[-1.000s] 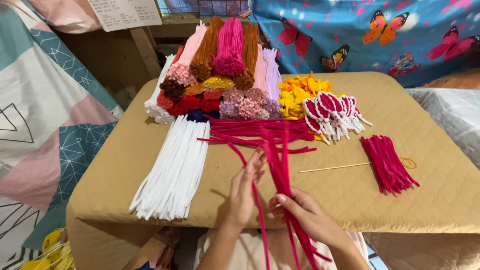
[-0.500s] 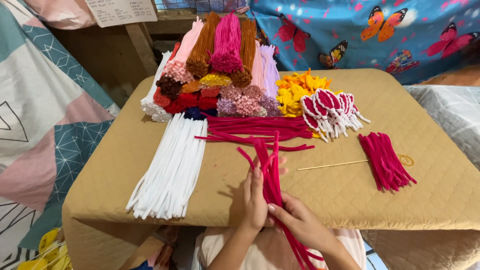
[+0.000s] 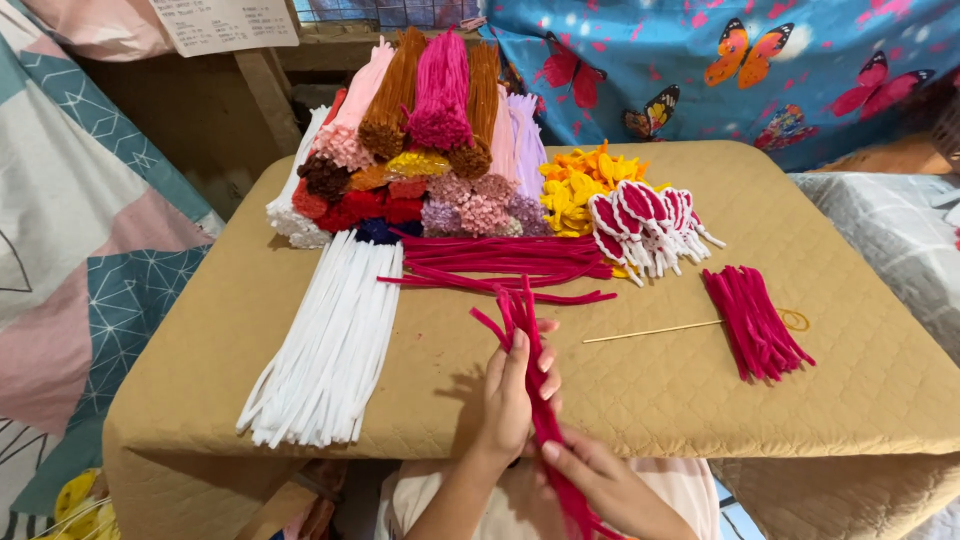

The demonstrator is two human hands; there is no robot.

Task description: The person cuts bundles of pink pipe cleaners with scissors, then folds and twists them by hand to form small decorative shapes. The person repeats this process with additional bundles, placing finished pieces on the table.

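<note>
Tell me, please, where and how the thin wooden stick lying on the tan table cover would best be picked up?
The wooden stick lies flat and free, between the hand-held pipe cleaners and the short magenta bundle. I would pinch it near its bare left end, from above, fingertips either side. Its right end runs close to the bundle and a small yellow ring, so there is probably less room there.

left hand (image 3: 512,400): bare, no rings, no glove, nails short, unpainted | right hand (image 3: 600,480): bare, no rings | forearms: no sleeves, no watch or bracelet | clothing: pale pink garment (image 3: 440,500) over lap, seen just below the near edge of the tan quilted table cover (image 3: 700,400)
</note>
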